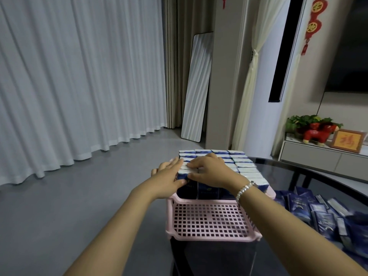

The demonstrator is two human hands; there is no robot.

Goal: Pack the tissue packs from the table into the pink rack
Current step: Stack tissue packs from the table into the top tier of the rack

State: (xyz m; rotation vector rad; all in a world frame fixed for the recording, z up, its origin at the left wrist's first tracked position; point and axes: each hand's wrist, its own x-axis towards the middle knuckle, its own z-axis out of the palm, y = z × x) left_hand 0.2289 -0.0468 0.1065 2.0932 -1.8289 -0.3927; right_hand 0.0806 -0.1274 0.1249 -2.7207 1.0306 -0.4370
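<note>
The dark glass table (288,176) carries everything; at its left edge sits the pink rack (211,222), its near stretch of perforated floor bare and its far part filled with upright tissue packs (237,166) in tight rows, their white-and-blue tops standing well above the pink rim; by this showing the packing is well along, perhaps past the half, though not finished; a loose heap of blue packs (322,214) lies on the table to the right of the rack, near its side wall, waiting to go in; the left hand (169,176) lies flat against the left face of the packed block, fingers straight, pressing and holding nothing; the right hand (209,170) rests on top of the near rows, fingers bent down over the pack tops, seemingly squaring or seating them; whether it pinches one pack cannot be told.
</note>
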